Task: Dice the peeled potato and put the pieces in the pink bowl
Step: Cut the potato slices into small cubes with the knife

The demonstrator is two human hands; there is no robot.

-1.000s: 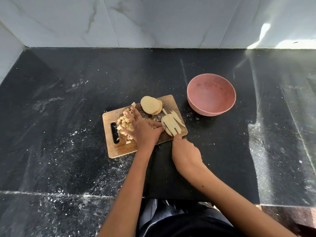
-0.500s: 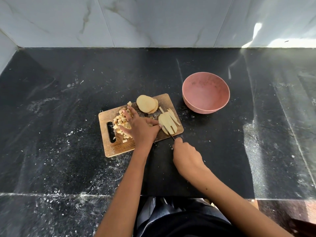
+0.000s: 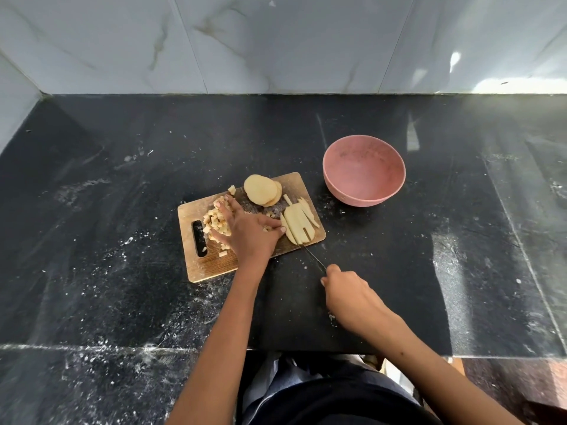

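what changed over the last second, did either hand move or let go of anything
The right hand drew back toward the person, away from the board, pulling the knife off the potato strips; it still grips the knife. The left hand stayed flat over the diced pile. Slices, strips and the pink bowl, with no pieces in it, kept their places.

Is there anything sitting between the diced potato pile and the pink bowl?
Yes: round potato slices and potato strips lie on the cutting board between the diced pile and the pink bowl.
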